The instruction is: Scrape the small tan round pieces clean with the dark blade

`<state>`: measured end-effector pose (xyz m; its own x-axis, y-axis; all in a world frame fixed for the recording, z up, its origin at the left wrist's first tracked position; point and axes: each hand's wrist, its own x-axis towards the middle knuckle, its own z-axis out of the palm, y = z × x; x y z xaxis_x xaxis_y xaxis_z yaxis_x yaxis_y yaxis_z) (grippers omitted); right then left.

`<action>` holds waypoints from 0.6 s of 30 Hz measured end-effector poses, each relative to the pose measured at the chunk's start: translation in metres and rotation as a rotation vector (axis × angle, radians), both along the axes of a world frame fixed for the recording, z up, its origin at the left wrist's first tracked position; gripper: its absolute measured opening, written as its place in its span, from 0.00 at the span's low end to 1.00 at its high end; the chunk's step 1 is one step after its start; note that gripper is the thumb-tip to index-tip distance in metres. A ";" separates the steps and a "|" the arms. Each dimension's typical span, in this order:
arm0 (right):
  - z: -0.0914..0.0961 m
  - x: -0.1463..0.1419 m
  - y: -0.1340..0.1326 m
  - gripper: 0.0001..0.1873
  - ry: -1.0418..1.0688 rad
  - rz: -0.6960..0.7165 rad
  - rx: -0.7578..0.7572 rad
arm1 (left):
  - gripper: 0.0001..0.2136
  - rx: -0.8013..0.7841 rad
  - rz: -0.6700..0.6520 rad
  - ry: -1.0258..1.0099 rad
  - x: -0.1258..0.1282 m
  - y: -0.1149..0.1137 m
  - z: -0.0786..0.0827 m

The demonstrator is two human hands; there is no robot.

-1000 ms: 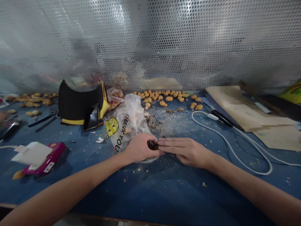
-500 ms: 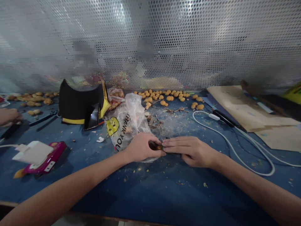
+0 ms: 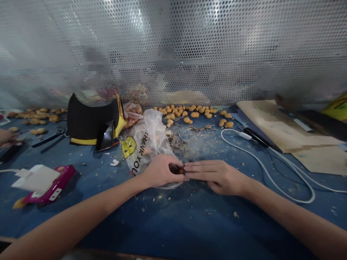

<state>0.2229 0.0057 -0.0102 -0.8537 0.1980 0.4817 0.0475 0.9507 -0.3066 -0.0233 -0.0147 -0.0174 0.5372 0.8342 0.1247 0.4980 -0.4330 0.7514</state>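
Observation:
My left hand (image 3: 162,170) is curled, thumb and fingers closed round a small dark brown piece (image 3: 175,168) with an orange spot near its right end. From the right, my right hand (image 3: 223,176) meets it at the fingertips. Its fingers are pressed together and bent over something dark, mostly hidden beneath them; what it is I cannot make out. Behind and partly under my left hand lies a crumpled clear plastic bag (image 3: 154,124) printed with "THANK YOU" and a yellow face.
Several tan, nut-like lumps (image 3: 194,115) line the perforated metal screen (image 3: 189,47). A black and yellow stand (image 3: 92,119) holds a phone (image 3: 105,136). On the left are a magenta power strip (image 3: 61,184), a white charger (image 3: 38,177) and another person's hand (image 3: 5,136). A white cable (image 3: 260,162) and cardboard (image 3: 271,124) lie right.
My two hands stay together at the dark piece, with only a slight shift of the right fingers. The whole view has moved slightly. The other person's hand at the left edge has moved left.

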 end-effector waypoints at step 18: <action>0.000 0.003 0.001 0.34 0.004 -0.014 -0.017 | 0.12 0.003 -0.002 -0.027 0.000 0.000 0.001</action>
<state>0.2256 0.0069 -0.0097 -0.8486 0.2183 0.4819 0.0598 0.9446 -0.3226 -0.0229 -0.0146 -0.0164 0.5349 0.8329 0.1420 0.4766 -0.4362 0.7633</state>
